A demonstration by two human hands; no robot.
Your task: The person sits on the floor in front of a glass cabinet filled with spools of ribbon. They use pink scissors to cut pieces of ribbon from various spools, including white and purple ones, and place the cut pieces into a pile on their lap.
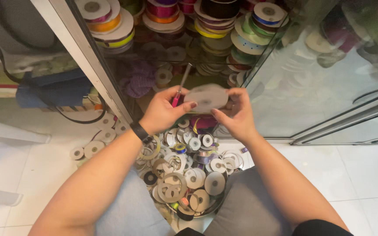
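Gripping one grey spool, left hand also pinching one pink-handled tool; right hand clasps it too.

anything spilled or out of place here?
Yes. Ribbon spools lie in a loose heap on the floor, with a few strays scattered left of it. Spools in the cabinet sit stacked. Both hands hold one pale spool.

White tiled floor below a glass-doored cabinet with an aluminium frame.
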